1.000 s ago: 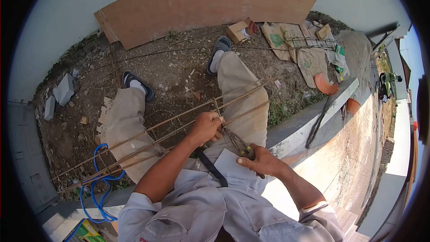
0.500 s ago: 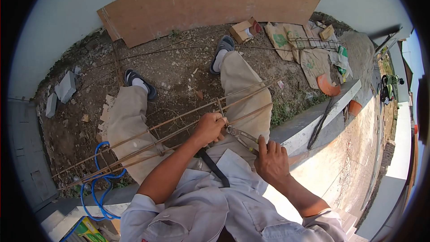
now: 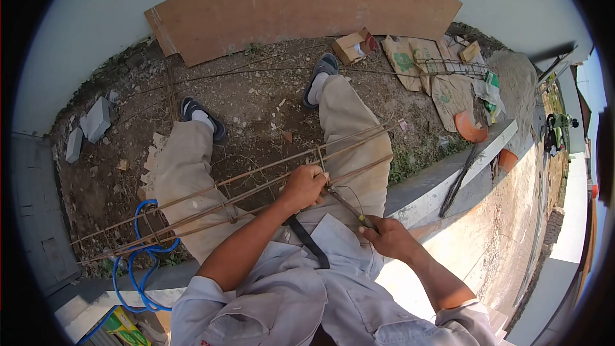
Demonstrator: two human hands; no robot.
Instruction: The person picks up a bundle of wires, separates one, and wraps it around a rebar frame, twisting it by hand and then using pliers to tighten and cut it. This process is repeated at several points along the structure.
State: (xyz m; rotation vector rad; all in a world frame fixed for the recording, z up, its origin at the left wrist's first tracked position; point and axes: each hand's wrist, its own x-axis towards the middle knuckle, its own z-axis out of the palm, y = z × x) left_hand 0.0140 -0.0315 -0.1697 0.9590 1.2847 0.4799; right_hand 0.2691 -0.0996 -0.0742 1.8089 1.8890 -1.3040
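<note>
A long, narrow rebar cage [image 3: 262,187] of thin rusty bars with stirrups lies slanted across my thighs. My left hand [image 3: 305,186] is closed around it near a stirrup, its fingertips partly hidden. My right hand [image 3: 388,237] grips the handles of a pair of pincers [image 3: 350,207], whose jaws are at the bars just beside my left fingers. The handles look close together. A thin wire [image 3: 359,196] curves above the pincers from the joint.
A blue hose [image 3: 136,263] coils under the cage's left end. Dark tie wires [image 3: 456,182] lie on a concrete ledge [image 3: 423,200] at right, near an orange curved piece [image 3: 471,128]. Paper sacks [image 3: 451,99], a cardboard box [image 3: 351,48] and a plywood sheet [image 3: 301,6] are beyond my feet.
The pincers' handles have come from spread to close together, and my right hand has turned and shifted slightly down. A curved wire now shows by the jaws. My left hand stays at the cage.
</note>
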